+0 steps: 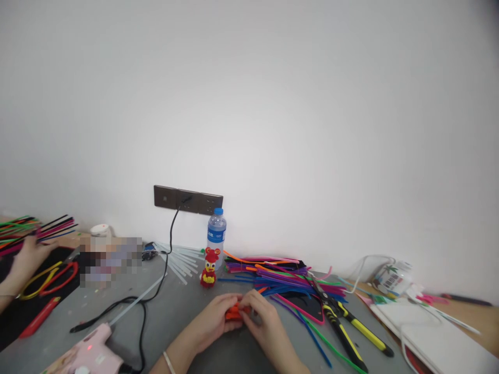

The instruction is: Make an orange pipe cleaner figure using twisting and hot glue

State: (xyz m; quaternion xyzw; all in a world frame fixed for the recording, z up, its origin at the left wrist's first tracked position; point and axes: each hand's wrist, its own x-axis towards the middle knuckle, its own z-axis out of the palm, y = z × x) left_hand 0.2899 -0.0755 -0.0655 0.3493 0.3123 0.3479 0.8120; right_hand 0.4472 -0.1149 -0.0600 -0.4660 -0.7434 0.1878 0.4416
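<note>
At the left, the pink glue gun [91, 350] lies at the near left of the grey worktop [177, 293] with a red light showing; it may be hot, so your left forearm could get burned if it drifts that way. The black cable [144, 327] loops beside it, and a snag from your sleeve or wrist could drag the gun. Just beyond your hands, the small red-and-yellow fuzzy figure [208, 270] stands before the blue-capped clear plastic bottle [217, 236]; a forward knock could topple both. Your left hand [214, 319] and right hand [263, 311] pinch the small bright-orange piece [233, 312] between them, above the near middle of the worktop; uneven pulling or pinching could bend it out of shape or let it slip. To the right, loose coloured fuzzy stems [273, 278] lie partly under the black-and-yellow-handled pliers [351, 332], so reaching for one could drag the others along. As for what you can't make out: the glue gun's near end is cut off by the bottom edge, a blurred patch hides things left of the cable, your fingers cover most of the orange piece, so its full shape can't be told, and the tangled stems hide one another.
</note>
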